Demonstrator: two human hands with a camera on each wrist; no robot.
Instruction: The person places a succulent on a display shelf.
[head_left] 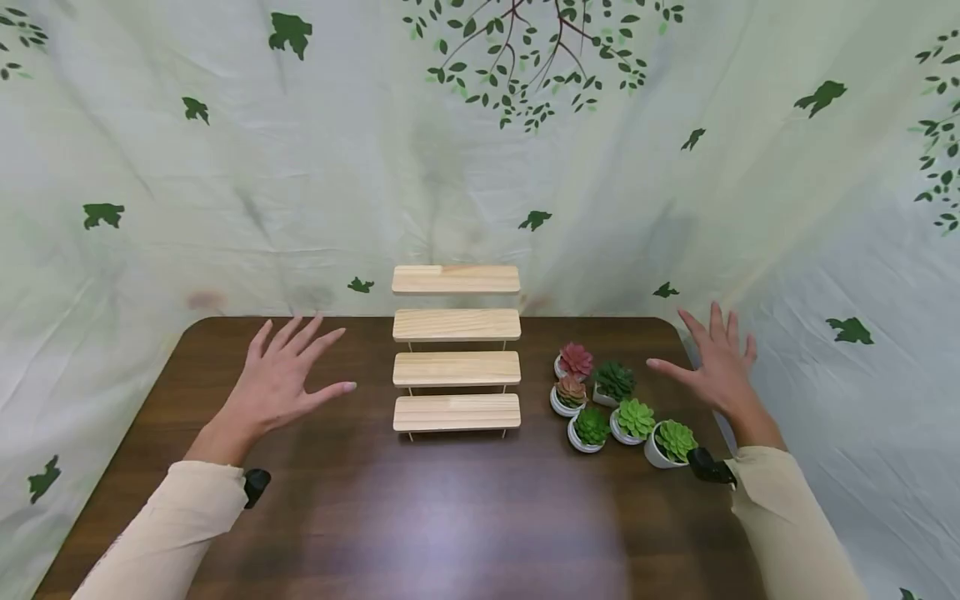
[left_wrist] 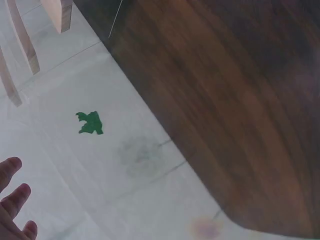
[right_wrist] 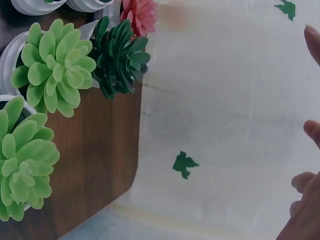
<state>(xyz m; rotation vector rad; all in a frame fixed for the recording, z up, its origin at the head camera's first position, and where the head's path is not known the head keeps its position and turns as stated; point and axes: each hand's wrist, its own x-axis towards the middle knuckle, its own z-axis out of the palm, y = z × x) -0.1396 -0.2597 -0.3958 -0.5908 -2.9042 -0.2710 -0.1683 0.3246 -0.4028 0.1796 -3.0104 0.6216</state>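
In the head view my left hand (head_left: 281, 379) is spread over the table's left part, fingers extended and holding nothing. My right hand (head_left: 716, 367) is likewise spread, at the table's right edge beside a group of small potted succulents. Among these are a red succulent (head_left: 576, 360), a brownish-red one (head_left: 571, 392), a dark green one (head_left: 615, 380), a bright green one (head_left: 592, 426), and light green ones (head_left: 636, 417) (right_wrist: 57, 67), the nearest succulent (head_left: 677, 440) sitting close to the right wrist. Between the hands stands a wooden tiered shelf (head_left: 456, 368) with several pale steps.
The dark brown wooden table (head_left: 420, 517) has rounded far corners. Behind and beside it hangs a pale cloth (head_left: 337, 167) printed with green leaves and branches. Black straps (head_left: 257, 486) sit at both wrists, over light sleeves.
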